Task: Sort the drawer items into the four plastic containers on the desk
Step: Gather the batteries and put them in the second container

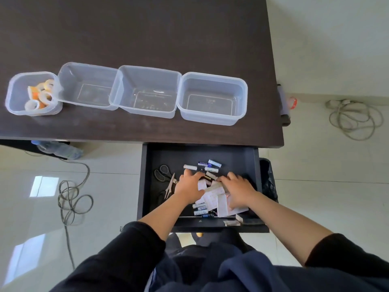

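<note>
I see both hands down in the open drawer (147,186); my left hand (189,187) lies spread on the paper slips (211,200), fingers loose; my right hand (237,191) curls round a slip; batteries (207,165) beyond the fingertips lie mostly crosswise; four containers (212,98) line the surface (147,28).

Four clear plastic containers (126,91) are lined up on the desk; only the leftmost (33,93) is filled, with tape rolls (41,95). In the open drawer (145,186), batteries (210,165), paper slips (212,199) and scissors (163,172) are scattered.
</note>
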Action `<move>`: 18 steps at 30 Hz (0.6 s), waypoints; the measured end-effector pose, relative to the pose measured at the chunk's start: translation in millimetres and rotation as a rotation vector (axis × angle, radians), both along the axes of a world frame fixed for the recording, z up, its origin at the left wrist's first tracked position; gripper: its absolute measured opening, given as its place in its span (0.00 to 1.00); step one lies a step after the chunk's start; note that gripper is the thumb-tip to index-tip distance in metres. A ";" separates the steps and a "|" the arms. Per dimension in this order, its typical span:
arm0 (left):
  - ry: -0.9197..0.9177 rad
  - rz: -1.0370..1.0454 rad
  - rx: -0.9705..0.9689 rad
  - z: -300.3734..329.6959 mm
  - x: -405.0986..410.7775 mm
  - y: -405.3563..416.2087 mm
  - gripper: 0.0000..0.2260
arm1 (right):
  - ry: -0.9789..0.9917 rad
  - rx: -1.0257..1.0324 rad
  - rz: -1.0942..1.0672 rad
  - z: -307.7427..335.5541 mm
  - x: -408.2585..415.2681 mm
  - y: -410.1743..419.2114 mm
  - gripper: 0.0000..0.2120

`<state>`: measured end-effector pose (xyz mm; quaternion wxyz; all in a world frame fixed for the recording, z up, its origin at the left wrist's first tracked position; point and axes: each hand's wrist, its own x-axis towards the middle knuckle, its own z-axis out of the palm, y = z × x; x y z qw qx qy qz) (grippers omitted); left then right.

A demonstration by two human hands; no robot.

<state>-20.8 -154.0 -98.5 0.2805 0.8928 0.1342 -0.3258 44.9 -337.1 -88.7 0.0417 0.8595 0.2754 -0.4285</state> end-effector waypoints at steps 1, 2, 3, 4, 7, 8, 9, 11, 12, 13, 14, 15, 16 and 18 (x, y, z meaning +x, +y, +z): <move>0.000 -0.005 0.005 -1.3 -2.2 -1.7 0.25 | 0.040 0.006 -0.026 -0.3 -0.6 -1.4 0.45; -0.005 -0.005 0.009 -1.7 -3.8 -3.0 0.23 | 0.069 0.021 -0.053 -1.0 -1.4 -3.1 0.43; -0.011 0.002 0.009 -1.2 -4.5 -4.2 0.21 | 0.088 0.038 -0.072 -2.2 -1.9 -4.9 0.41; -0.018 0.014 0.002 -1.0 -4.5 -5.1 0.20 | 0.102 0.054 -0.078 -2.8 -1.9 -6.7 0.39; -0.042 0.051 -0.063 0.8 -3.6 -5.6 0.17 | 0.118 0.083 -0.062 1.1 1.1 -8.5 0.34; -0.049 0.058 -0.090 2.1 -3.9 -5.0 0.17 | 0.119 0.092 -0.056 2.5 1.6 -9.0 0.33; -0.054 0.055 -0.115 3.5 -4.4 -4.1 0.17 | 0.124 0.103 -0.052 4.3 1.5 -9.5 0.32; -0.047 0.030 -0.138 5.8 -6.3 -1.8 0.17 | 0.154 0.124 -0.059 5.0 0.2 -10.8 0.29; -0.034 0.018 -0.141 7.3 -7.6 -0.8 0.18 | 0.175 0.133 -0.067 5.1 0.1 -11.4 0.29; -0.024 0.010 -0.143 8.2 -9.3 0.1 0.19 | 0.190 0.143 -0.073 5.7 0.6 -11.2 0.28; -0.014 0.008 -0.148 8.6 -11.0 0.8 0.20 | 0.203 0.153 -0.079 5.9 1.8 -10.7 0.28; -0.005 0.009 -0.157 8.5 -12.9 1.4 0.21 | 0.217 0.165 -0.083 7.4 2.9 -9.1 0.29; 0.004 0.015 -0.168 8.6 -14.7 1.6 0.20 | 0.235 0.178 -0.089 8.2 3.7 -7.5 0.31; 0.013 0.040 -0.187 9.1 -17.9 1.7 0.19 | 0.268 0.197 -0.095 9.9 4.2 -4.0 0.35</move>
